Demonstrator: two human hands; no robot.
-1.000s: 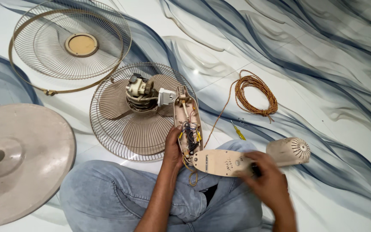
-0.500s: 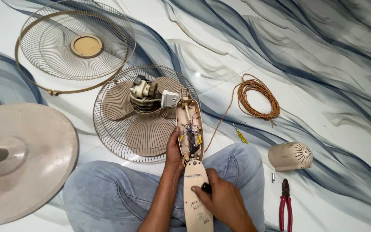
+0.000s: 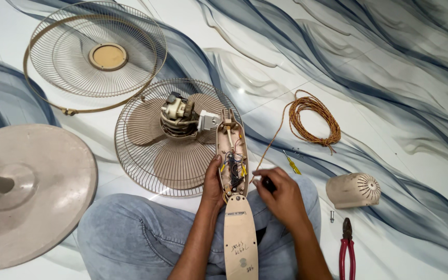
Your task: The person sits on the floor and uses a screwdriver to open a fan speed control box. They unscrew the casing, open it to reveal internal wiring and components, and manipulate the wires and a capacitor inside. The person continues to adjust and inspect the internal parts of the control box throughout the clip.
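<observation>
The left hand [image 3: 213, 181] was wrapped around the side of the open housing [image 3: 232, 155], fingers curled against its edge to steady it over the lap. The right hand [image 3: 281, 194] was pinched shut on a small dark tool [image 3: 268, 183], probably a screwdriver handle, its tip hidden towards the wires [image 3: 233, 168] packed inside. The loose cover [image 3: 240, 236] lay just below the housing, across the jeans [image 3: 146, 236]. The tip looked liable to slip among those thin wires and nick or pull one, since they crowded the narrow cavity and the housing rested only on a knee and one hand. A tilt of the lap could have slid the cover off to the floor [image 3: 400, 67]. The housing's top touched the motor [image 3: 180, 114] on the blades [image 3: 175, 155] and rear grille [image 3: 130, 155], so a tug might have dragged them. The cord coil [image 3: 315, 116], yellow screwdriver [image 3: 291, 163], motor cap [image 3: 353, 190], small bolt [image 3: 332, 215], pliers [image 3: 346, 249], front grille [image 3: 94, 54] and base [image 3: 37, 192] lay farther out.
</observation>
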